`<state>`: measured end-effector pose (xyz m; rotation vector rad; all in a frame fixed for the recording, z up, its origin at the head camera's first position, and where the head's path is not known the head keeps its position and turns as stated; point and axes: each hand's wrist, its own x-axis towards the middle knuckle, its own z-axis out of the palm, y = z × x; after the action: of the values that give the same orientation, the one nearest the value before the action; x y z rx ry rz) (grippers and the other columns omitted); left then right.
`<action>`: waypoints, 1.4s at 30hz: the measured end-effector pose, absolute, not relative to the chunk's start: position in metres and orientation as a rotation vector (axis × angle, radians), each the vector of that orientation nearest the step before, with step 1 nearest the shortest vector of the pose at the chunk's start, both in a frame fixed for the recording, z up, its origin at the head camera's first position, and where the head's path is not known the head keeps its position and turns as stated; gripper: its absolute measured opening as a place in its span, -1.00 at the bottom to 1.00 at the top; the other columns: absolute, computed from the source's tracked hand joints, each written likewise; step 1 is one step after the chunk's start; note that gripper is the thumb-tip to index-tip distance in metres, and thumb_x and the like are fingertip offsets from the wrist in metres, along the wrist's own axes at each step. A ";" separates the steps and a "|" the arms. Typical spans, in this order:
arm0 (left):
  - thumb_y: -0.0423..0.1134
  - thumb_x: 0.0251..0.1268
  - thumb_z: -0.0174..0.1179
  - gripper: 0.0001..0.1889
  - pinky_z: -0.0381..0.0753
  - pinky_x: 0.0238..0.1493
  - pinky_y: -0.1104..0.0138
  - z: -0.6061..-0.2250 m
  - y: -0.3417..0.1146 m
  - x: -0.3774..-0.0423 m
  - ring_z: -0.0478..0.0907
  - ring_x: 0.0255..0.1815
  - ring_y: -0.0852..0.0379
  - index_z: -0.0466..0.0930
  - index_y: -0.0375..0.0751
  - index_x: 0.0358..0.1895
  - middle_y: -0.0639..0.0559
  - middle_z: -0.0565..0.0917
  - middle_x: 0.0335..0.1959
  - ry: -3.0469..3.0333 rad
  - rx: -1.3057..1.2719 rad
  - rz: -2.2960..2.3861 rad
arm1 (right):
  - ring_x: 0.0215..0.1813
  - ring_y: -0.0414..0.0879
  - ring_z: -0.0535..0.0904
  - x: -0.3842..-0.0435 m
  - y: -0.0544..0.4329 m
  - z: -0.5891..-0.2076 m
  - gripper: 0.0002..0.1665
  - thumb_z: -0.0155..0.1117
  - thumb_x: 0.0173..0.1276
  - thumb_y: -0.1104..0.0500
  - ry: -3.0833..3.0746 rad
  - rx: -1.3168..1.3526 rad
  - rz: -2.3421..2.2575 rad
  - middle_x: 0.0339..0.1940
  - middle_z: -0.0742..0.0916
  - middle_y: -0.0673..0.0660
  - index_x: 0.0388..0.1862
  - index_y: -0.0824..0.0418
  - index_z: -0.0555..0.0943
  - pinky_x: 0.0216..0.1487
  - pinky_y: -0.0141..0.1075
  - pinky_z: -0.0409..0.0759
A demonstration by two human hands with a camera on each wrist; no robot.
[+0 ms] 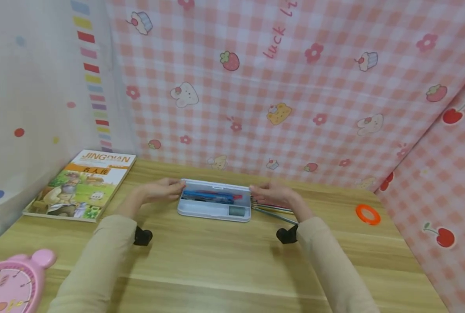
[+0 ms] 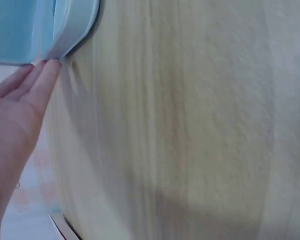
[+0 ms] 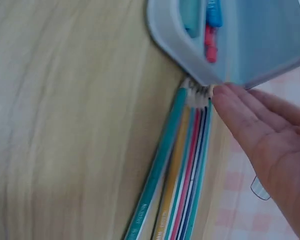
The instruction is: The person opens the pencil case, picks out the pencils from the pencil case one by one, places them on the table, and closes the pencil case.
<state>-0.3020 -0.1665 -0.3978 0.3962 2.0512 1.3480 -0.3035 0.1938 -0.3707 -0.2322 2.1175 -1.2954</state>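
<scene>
A pale blue-white pencil case [image 1: 203, 209] lies on the table with its lid [image 1: 217, 184] raised at the back. Blue and dark pens [image 1: 207, 196] and a red-tipped one lie in its long compartment; a grey-green block [image 1: 237, 211] sits at the front right. At the case's left end, straight fingers of my left hand [image 1: 160, 190] touch near the hinge side. My right hand [image 1: 275, 194] touches the right end in the same way, fingers extended [image 3: 235, 112]. Several colored pencils [image 3: 182, 165] lie beside that end, partly under my right hand in the head view. Both thumbs are hidden in the wrist views.
An illustrated book [image 1: 81, 184] lies at the back left. The pink clock [image 1: 13, 284] stands at the front left edge of view. Toward the right is an orange ring [image 1: 368, 214]. Pink checked cloth [image 1: 256, 87] hangs behind the table [image 1: 217, 265].
</scene>
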 end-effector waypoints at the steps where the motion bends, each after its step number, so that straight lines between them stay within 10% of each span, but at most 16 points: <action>1: 0.06 0.43 -0.24 -0.18 0.06 0.41 0.05 -0.398 -0.168 -0.301 -0.11 0.44 -0.26 -0.35 -0.58 0.37 -0.46 -0.15 0.41 2.020 0.408 1.366 | 0.36 0.17 0.27 -0.302 0.195 -0.372 -0.22 0.00 0.39 -0.07 2.124 -0.268 -1.272 0.34 0.34 0.38 0.36 0.43 0.13 0.36 -0.11 0.30; 13: 0.15 0.20 0.10 -0.05 0.04 0.42 0.00 -0.402 -0.174 -0.294 -0.09 0.44 -0.25 -0.18 -0.36 0.43 -0.33 -0.07 0.44 2.226 0.409 1.172 | 0.19 0.12 0.49 -0.292 0.186 -0.385 -0.36 0.22 0.26 0.04 2.369 -0.515 -1.091 0.14 0.58 0.33 0.22 0.39 0.39 0.14 -0.15 0.53; 24: -0.23 0.10 0.28 -0.05 -0.09 0.43 -0.03 -0.400 -0.171 -0.292 -0.17 0.45 -0.30 -0.19 -0.50 0.39 -0.42 -0.10 0.42 2.137 0.467 1.209 | -0.30 -0.14 0.51 -0.281 0.164 -0.389 -0.53 0.47 -0.02 0.17 2.590 -0.550 -0.901 -0.26 0.69 0.23 -0.19 0.42 0.55 -0.23 -0.35 0.56; 32: -0.37 0.03 0.31 -0.02 -0.04 0.42 -0.03 -0.395 -0.160 -0.292 -0.13 0.41 -0.37 -0.24 -0.61 0.34 -0.54 -0.07 0.37 2.211 0.516 1.121 | 0.11 0.09 0.53 -0.281 0.158 -0.387 -0.12 0.50 -0.06 0.14 2.656 -0.401 -0.794 0.08 0.59 0.35 0.22 0.46 0.35 0.12 -0.15 0.53; 42: -0.47 -0.02 0.31 -0.24 0.16 0.37 0.00 -0.382 -0.150 -0.295 0.11 0.34 -0.36 0.04 -0.65 0.20 -0.55 0.20 0.25 2.313 0.600 0.931 | 0.15 0.13 0.49 -0.285 0.156 -0.387 -0.01 0.51 -0.07 0.13 2.635 -0.392 -0.764 0.13 0.54 0.40 0.28 0.47 0.25 0.14 -0.12 0.51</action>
<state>-0.2946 -0.1503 -0.3824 0.5997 2.3131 0.9308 -0.2849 0.1559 -0.3874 -0.3923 2.6347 -0.7638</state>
